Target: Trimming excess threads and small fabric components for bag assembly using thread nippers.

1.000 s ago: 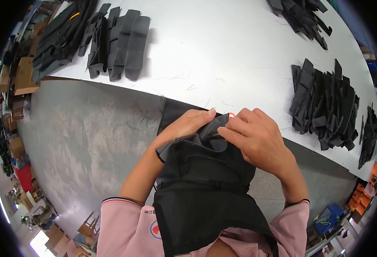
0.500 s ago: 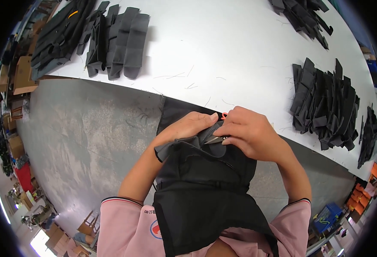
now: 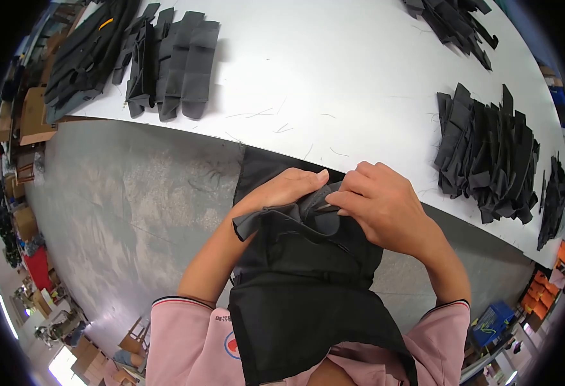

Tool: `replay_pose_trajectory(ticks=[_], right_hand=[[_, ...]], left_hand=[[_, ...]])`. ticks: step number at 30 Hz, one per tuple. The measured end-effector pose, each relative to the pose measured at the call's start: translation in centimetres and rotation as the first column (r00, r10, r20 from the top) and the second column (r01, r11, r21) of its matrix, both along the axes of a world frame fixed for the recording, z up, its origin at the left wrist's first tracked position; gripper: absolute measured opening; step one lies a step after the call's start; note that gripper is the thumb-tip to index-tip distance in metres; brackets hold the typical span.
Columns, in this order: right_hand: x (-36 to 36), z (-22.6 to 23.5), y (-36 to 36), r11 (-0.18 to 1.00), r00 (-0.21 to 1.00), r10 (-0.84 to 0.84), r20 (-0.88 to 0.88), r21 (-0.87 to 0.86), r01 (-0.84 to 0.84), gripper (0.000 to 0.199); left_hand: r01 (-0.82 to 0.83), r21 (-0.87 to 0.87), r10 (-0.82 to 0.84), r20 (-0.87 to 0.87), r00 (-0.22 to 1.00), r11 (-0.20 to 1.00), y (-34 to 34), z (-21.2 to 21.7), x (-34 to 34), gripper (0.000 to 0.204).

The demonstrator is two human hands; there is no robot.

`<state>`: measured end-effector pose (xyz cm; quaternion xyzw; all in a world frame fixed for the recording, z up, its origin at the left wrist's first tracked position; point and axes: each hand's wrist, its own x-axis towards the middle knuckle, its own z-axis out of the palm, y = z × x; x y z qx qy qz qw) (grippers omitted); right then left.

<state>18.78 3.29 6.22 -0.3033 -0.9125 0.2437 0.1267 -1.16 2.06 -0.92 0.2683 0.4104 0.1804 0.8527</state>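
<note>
Over the black apron (image 3: 314, 315), close to the table's edge, my left hand (image 3: 289, 186) is closed on a dark grey fabric piece (image 3: 257, 222). Its loose end hangs to the left, across my left wrist. My right hand (image 3: 385, 204) is curled around a pair of thread snips (image 3: 325, 207); only a bit of the metal blade shows past the fingertips, at a fold of the fabric. The snips' handle is hidden in my palm. Both hands are nearly together, with the cloth between them.
The white table (image 3: 314, 77) spans the far side, with loose threads scattered on it. Folded dark strips (image 3: 189, 64) and a black backpack (image 3: 93, 58) lie at the left. Heaps of dark fabric pieces (image 3: 485, 154) lie at the right. Grey floor (image 3: 147, 212) shows below the table edge.
My right hand has turned and shifted slightly right, so the snips' orange handle no longer shows and less blade is visible. My left hand keeps its hold on the fabric.
</note>
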Motion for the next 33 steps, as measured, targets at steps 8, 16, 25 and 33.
replay_pose_trajectory(ticks=[8, 16, 25, 33], right_hand=[[-0.6, -0.1, -0.1, 0.999, 0.999, 0.017, -0.028, 0.04, -0.016, 0.022], [-0.3, -0.7, -0.3, 0.994, 0.993, -0.069, -0.096, -0.09, 0.061, 0.02], [0.1, -1.0, -0.9, 0.965, 0.962, -0.213, -0.172, -0.189, 0.18, 0.025], [-0.1, -1.8, -3.4, 0.835, 0.868, -0.478, -0.135, -0.376, 0.402, 0.041]], left_hand=[[0.01, -0.01, -0.01, 0.018, 1.0, 1.0, -0.1, -0.2, -0.2, 0.038], [0.041, 0.012, -0.041, 0.008, 0.999, 0.999, -0.2, -0.7, -0.2, 0.039], [0.013, -0.003, -0.013, -0.04, 0.999, 1.0, 0.2, 0.4, 0.1, 0.039], [-0.083, 0.524, 0.294, -0.335, 0.895, 0.848, -1.6, 0.2, 1.0, 0.031]])
